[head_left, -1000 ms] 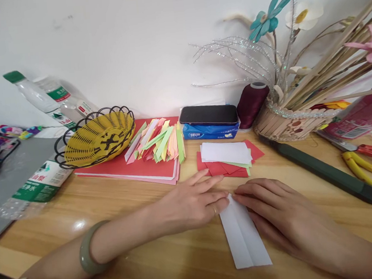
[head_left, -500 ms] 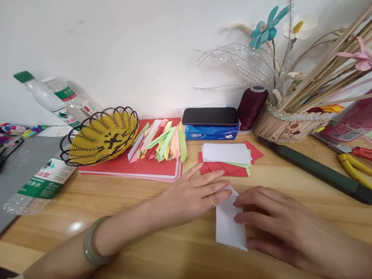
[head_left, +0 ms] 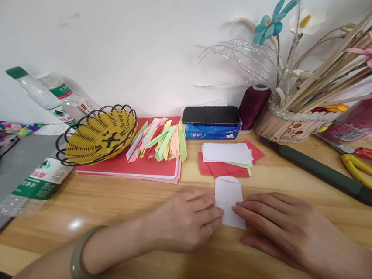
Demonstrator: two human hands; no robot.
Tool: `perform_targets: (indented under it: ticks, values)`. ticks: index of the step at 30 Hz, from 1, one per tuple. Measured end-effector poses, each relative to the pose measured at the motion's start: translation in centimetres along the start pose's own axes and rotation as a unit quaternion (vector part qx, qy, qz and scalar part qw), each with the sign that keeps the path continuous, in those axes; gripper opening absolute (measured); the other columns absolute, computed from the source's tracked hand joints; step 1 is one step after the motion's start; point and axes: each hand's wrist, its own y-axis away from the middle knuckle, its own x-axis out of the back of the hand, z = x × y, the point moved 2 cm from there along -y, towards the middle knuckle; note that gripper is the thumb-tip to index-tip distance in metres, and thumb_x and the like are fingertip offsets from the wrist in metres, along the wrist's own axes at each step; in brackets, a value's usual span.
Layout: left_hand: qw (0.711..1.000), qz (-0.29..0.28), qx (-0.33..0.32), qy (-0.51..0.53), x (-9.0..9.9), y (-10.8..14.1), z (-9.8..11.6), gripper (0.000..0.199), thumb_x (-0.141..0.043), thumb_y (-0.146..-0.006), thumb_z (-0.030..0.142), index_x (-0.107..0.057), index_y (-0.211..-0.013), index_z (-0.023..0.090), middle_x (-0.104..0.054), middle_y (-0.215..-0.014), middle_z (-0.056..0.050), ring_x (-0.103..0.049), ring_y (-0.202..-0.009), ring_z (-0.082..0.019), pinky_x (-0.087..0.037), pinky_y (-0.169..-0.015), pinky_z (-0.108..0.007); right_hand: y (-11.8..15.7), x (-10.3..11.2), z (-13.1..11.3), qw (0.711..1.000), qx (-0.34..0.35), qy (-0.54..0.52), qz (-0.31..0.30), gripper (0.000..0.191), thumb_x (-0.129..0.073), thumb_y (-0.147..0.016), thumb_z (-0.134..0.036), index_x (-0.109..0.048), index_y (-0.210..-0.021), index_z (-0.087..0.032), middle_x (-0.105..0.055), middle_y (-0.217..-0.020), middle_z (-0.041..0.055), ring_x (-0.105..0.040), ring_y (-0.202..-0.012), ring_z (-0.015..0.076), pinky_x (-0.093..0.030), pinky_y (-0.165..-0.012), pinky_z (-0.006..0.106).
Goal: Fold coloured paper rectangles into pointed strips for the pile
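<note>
A small white paper (head_left: 229, 201) lies flat on the wooden table, its far end folded over to a slanted edge. My left hand (head_left: 189, 220), with a ring on one finger, rests at the paper's left edge, fingertips touching it and thumb out of sight. On the right side my right hand (head_left: 280, 227) lies with its fingers stretched and somewhat apart, the index fingertip on the paper's edge. Neither hand grips the paper. Just beyond it are a stack of white slips (head_left: 227, 153) and red paper pieces (head_left: 211, 167).
Folded coloured strips (head_left: 163, 141) lie on red sheets (head_left: 116, 166) beside a yellow basket (head_left: 102, 136). A phone (head_left: 210, 115) rests on a blue packet. At right are a dark green tool (head_left: 327, 174), pliers (head_left: 370, 174) and a flower pot (head_left: 293, 125). Bottles stand left.
My left hand has drawn back from the paper's far end to its left edge, uncovering the folded end. The paper has shifted slightly away from me. The view has moved a little.
</note>
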Motion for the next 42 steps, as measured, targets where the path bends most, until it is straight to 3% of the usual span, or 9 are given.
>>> perform_targets:
  ticks: [5, 13, 16, 20, 23, 28, 32, 36, 42]
  values:
    - [0.999, 0.01, -0.001, -0.041, -0.7, -0.3, 0.4, 0.014, -0.049, -0.087, 0.012, -0.061, -0.079, 0.013, -0.061, -0.068, -0.002, -0.058, -0.067, -0.013, -0.047, -0.06, -0.025, -0.6, 0.4, -0.4, 0.997, 0.07, 0.016, 0.018, 0.031, -0.031, -0.091, -0.006, -0.058, -0.106, -0.011, -0.07, -0.084, 0.0082, -0.065, -0.076, 0.0173, -0.054, -0.065, 0.031]
    - [0.999, 0.028, 0.02, -0.012, -1.0, -0.5, 1.4, 0.022, -0.044, -0.081, 0.009, -0.054, -0.063, 0.015, -0.056, -0.06, 0.0, -0.048, -0.05, -0.013, -0.037, -0.042, -0.027, -0.4, 0.4, -1.3, 0.996, 0.077, -0.02, 0.032, 0.027, -0.035, -0.09, -0.007, -0.061, -0.097, -0.008, -0.069, -0.078, 0.0088, -0.063, -0.069, 0.0177, -0.052, -0.057, 0.031]
    - [0.999, 0.018, 0.043, -0.025, -0.6, -0.5, 1.1, 0.019, -0.044, -0.085, 0.013, -0.057, -0.07, 0.015, -0.062, -0.069, 0.0, -0.053, -0.054, -0.014, -0.043, -0.046, -0.026, -0.4, 0.0, -1.2, 0.999, 0.018, -0.031, 0.009, 0.025, -0.046, -0.085, -0.012, -0.059, -0.107, -0.01, -0.068, -0.095, 0.0105, -0.063, -0.08, 0.0191, -0.054, -0.064, 0.032]
    - [0.986, 0.028, 0.16, 0.048, -0.4, -0.7, 0.2, 0.017, -0.046, -0.089, 0.02, -0.06, -0.091, 0.01, -0.066, -0.1, -0.009, -0.062, -0.084, -0.02, -0.053, -0.071, -0.031, -0.5, -0.4, -0.4, 1.0, -0.022, -0.008, -0.008, 0.036, -0.044, -0.088, -0.014, -0.05, -0.124, -0.009, -0.063, -0.113, 0.0124, -0.059, -0.099, 0.0209, -0.053, -0.08, 0.036]
    - [0.942, 0.046, 0.231, 0.238, -0.6, -0.9, 0.0, 0.014, -0.05, -0.085, 0.011, -0.06, -0.095, 0.011, -0.065, -0.101, -0.009, -0.061, -0.091, -0.017, -0.051, -0.082, -0.027, -0.3, -0.3, 0.0, 1.0, 0.002, -0.006, -0.002, 0.033, -0.035, -0.093, -0.012, -0.051, -0.121, -0.009, -0.065, -0.11, 0.0122, -0.06, -0.1, 0.0194, -0.053, -0.08, 0.034]
    - [0.825, 0.025, 0.348, 0.445, -0.9, -1.1, 0.3, 0.013, -0.053, -0.082, 0.006, -0.062, -0.084, 0.014, -0.065, -0.082, -0.002, -0.061, -0.076, -0.011, -0.05, -0.072, -0.02, -0.3, 0.4, -0.4, 0.997, 0.046, -0.056, 0.041, 0.028, -0.032, -0.093, -0.009, -0.057, -0.106, -0.009, -0.069, -0.095, 0.0105, -0.063, -0.089, 0.0172, -0.053, -0.075, 0.028]
    - [0.87, 0.046, 0.353, 0.341, -0.5, -1.2, 0.1, 0.011, -0.055, -0.082, 0.011, -0.059, -0.092, 0.015, -0.061, -0.099, -0.007, -0.056, -0.094, -0.018, -0.048, -0.085, -0.033, -0.4, 0.6, -0.7, 0.996, 0.029, -0.036, 0.078, 0.018, -0.044, -0.088, -0.01, -0.058, -0.098, -0.012, -0.07, -0.086, 0.0078, -0.064, -0.082, 0.0174, -0.054, -0.07, 0.028]
    - [0.912, -0.01, 0.342, 0.225, -0.5, -1.1, -0.1, 0.027, -0.057, -0.084, 0.019, -0.055, -0.11, 0.012, -0.056, -0.115, -0.012, -0.043, -0.113, -0.026, -0.039, -0.098, -0.046, -0.1, -0.1, 0.2, 0.989, -0.113, 0.058, 0.078, 0.02, -0.047, -0.088, -0.017, -0.058, -0.102, -0.01, -0.068, -0.093, 0.0136, -0.064, -0.084, 0.0244, -0.055, -0.069, 0.04]
    - [0.882, -0.004, 0.316, 0.351, -0.7, -1.2, 0.1, 0.027, -0.056, -0.086, 0.016, -0.056, -0.113, 0.019, -0.059, -0.115, -0.005, -0.039, -0.121, -0.019, -0.036, -0.104, -0.037, 0.4, -1.2, 0.5, 0.987, -0.153, -0.045, 0.03, 0.029, -0.047, -0.09, -0.021, -0.054, -0.117, -0.015, -0.064, -0.114, 0.0116, -0.059, -0.107, 0.022, -0.051, -0.089, 0.039]
